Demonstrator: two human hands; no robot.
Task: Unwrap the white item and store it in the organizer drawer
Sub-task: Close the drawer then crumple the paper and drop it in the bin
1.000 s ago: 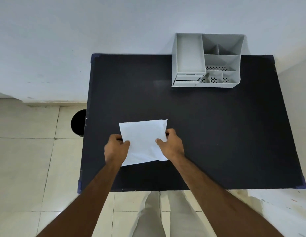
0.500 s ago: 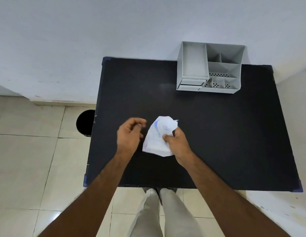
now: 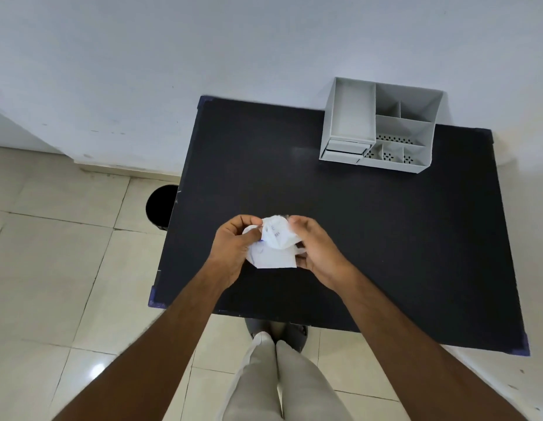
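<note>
A crumpled white wrapper [image 3: 274, 247] with faint blue print is held above the black table [image 3: 385, 238], near its front left part. My left hand [image 3: 234, 247] pinches its left side, where a round white edge peeks out by the thumb. My right hand [image 3: 315, 247] grips the wrapper's right side. The grey desk organizer [image 3: 378, 129] stands at the table's far edge against the wall, with two small drawers [image 3: 344, 150] at its front left, both closed.
A black round bin [image 3: 159, 206] stands on the tiled floor just left of the table. A white wall runs behind the table. My legs are at the table's front edge.
The flat white packet has been lifted off the table and crumpled. My left hand, free half a second ago, now grips its left side. The view has shifted so the table sits further right.
</note>
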